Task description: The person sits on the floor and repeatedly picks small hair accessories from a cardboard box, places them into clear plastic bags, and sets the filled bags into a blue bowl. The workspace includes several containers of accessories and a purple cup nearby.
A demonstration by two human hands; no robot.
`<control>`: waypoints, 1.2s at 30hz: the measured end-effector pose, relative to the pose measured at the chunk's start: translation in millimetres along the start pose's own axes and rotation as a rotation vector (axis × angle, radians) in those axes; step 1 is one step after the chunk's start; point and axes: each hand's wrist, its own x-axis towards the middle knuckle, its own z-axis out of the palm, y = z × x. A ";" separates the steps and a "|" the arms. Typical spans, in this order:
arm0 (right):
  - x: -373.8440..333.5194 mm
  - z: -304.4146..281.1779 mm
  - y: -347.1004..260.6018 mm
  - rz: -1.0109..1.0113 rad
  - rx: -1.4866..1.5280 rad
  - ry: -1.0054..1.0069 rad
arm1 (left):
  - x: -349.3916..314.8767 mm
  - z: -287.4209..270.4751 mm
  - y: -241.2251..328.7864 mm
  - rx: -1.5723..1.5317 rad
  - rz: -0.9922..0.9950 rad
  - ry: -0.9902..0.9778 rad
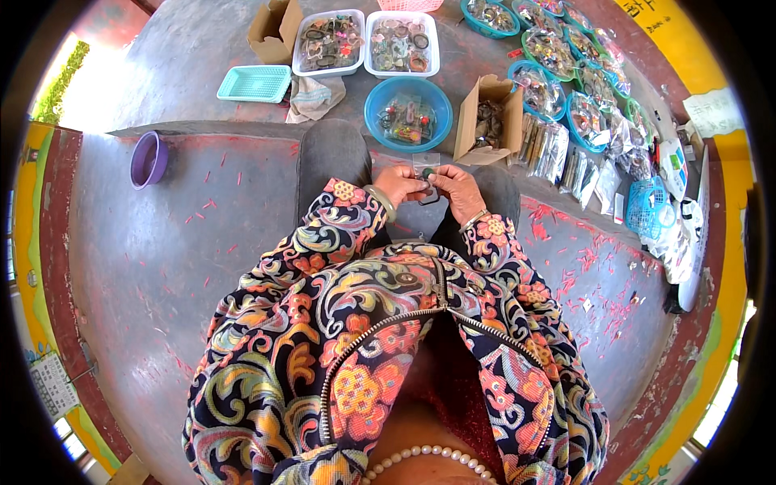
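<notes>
In front of my knees my two hands meet, fingers bent in a pinch. My left hand [398,186], with a bangle at its wrist, grips the lower part of a small clear plastic bag [425,159]. Close against it, my right hand [459,191] pinches a small dark green and black trinket [428,173] at the bag. Fingers hide part of both, so I cannot tell whether the trinket is inside the bag. Just beyond my hands stands a blue round basin [373,111] holding small packaged trinkets.
Two white tubs [361,56] of trinkets, an open carton [273,32], a mint basket [254,84] and a grey cloth [315,98] lie ahead. A cardboard box [466,129] stands right of the basin. Bagged goods in baskets [529,105] crowd the right. A purple basin [149,160] sits left.
</notes>
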 end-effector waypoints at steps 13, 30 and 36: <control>-3.5 4.6 -10.5 0.088 0.167 -0.009 | 0.0 -1.7 -2.2 -0.085 -0.018 -0.023; 4.6 1.8 9.0 -0.142 -0.125 0.103 | 0.9 -1.3 -2.3 -0.173 -0.076 0.005; -0.4 3.3 1.6 -0.106 -0.066 0.103 | 2.5 -2.1 -3.7 -0.215 -0.034 0.016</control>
